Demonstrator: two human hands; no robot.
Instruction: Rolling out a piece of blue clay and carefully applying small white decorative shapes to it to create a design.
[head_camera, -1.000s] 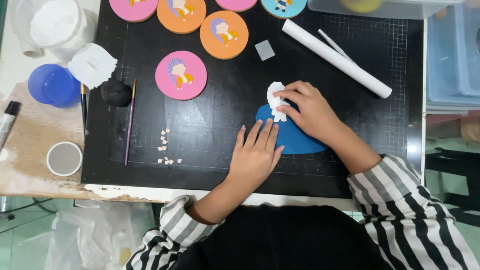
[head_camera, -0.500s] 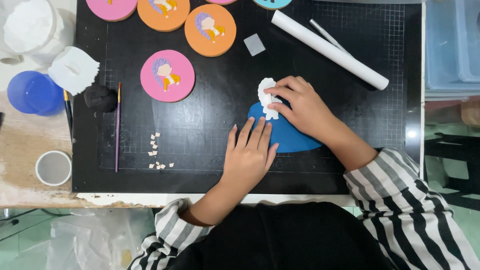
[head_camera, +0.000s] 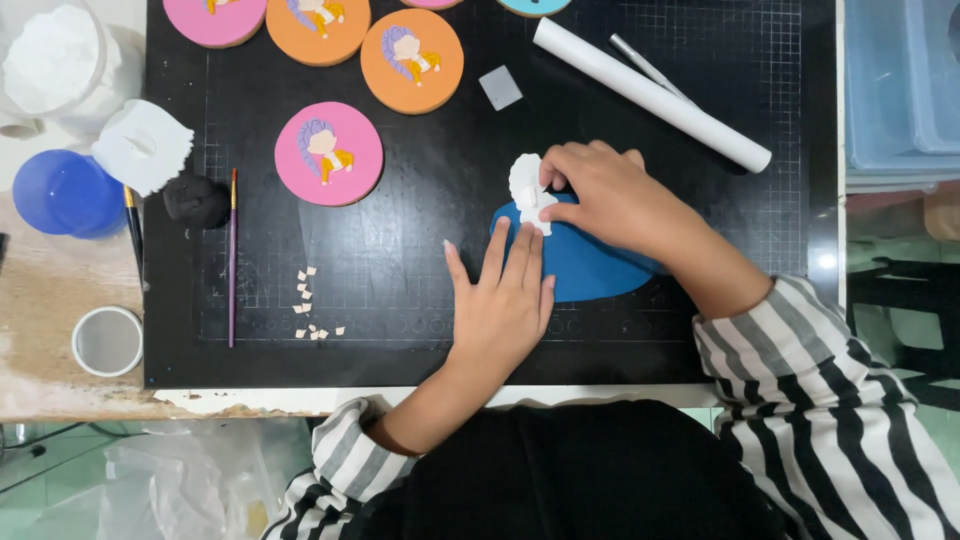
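Note:
A blue round disc (head_camera: 585, 265) lies on the black cutting mat (head_camera: 420, 240). My left hand (head_camera: 503, 300) rests flat on the disc's left edge, fingers spread. My right hand (head_camera: 605, 195) pinches a small white clay piece (head_camera: 526, 185) against the disc's top left rim. Both wrists come out of black-and-white striped sleeves.
Several round discs with small figures lie at the mat's top: a pink one (head_camera: 329, 153), orange ones (head_camera: 412, 60). A white roller (head_camera: 650, 92), grey square (head_camera: 500, 87), purple brush (head_camera: 232, 255), black clay lump (head_camera: 196, 200), beige scraps (head_camera: 310, 305), blue lid (head_camera: 65, 192) and small cup (head_camera: 107, 341) surround.
The view has shifted slightly, sliding the scene up and left. My hands stay on the blue disc, the right fingers still working the white piece.

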